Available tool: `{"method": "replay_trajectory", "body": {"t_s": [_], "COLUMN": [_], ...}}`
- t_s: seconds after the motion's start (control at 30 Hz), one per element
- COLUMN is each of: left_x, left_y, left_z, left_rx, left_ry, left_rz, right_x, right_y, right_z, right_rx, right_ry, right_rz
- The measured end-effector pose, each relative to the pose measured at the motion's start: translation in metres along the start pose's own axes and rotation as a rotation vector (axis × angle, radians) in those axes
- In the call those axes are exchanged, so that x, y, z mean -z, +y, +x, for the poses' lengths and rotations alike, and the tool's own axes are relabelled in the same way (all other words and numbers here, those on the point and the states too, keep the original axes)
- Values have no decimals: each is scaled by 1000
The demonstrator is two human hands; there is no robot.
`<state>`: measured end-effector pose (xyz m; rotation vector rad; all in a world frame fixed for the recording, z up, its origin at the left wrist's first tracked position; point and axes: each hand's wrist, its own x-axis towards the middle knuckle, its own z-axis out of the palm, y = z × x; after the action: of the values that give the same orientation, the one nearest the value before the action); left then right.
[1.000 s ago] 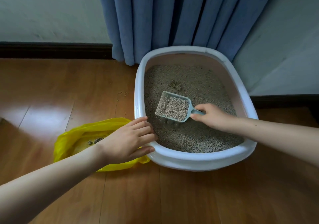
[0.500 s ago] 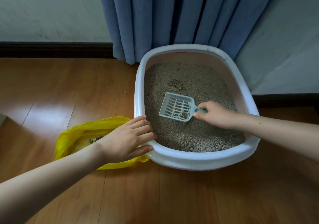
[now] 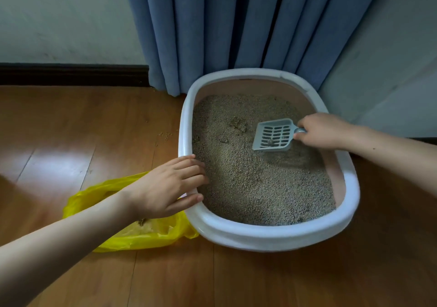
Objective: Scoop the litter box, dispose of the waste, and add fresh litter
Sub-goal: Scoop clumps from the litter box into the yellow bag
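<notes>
My right hand (image 3: 322,130) is curled round the handle of the pale blue slotted scoop (image 3: 274,134), fingers and thumb closed on it, over the far right part of the litter box (image 3: 272,234). The scoop's blade points left and towards me, tilted down, its near edge just at the litter (image 3: 255,183); a small dark clump sits on the slots and most of the slots are bare. My left hand (image 3: 166,188) lies flat on the left rim of the box, fingers straight and spread, fingertips reaching over the rim to the litter's edge, thumb along the outside of the rim; it grips nothing.

The box is a white oval tub with a pinkish inner wall, standing on the wooden floor (image 3: 71,141) in the corner. The litter is greyish-brown granules, with a few darker clumps towards the far left of the scoop. Under my left wrist, touching the near left side of the box, lies an open yellow plastic bag (image 3: 132,238) with some scooped clumps inside. A few stray granules lie on the floor left of the box. A blue curtain (image 3: 236,23) hangs behind the far end of the box
</notes>
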<state>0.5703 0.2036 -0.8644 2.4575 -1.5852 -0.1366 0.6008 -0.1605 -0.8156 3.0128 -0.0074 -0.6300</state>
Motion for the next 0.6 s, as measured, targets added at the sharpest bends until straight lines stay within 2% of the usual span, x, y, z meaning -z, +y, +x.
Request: {"method": "replay_trajectory", "body": {"t_s": [0.1,0.23,0.6], "left_x": [3,-2,-10], "left_y": [-10,-16,-17], "left_z": [9,14,14], "left_rx": [31,52,89], "left_ry": [23,0,-6], "left_rz": [26,30,19], "right_x": [15,28,38], "right_y": [4,1,-57], "right_z": [13,32,100], "right_rx": [-17,-45,124], "right_ry": [12,-2,-91], "right_rz": [-163,-252,-19]}}
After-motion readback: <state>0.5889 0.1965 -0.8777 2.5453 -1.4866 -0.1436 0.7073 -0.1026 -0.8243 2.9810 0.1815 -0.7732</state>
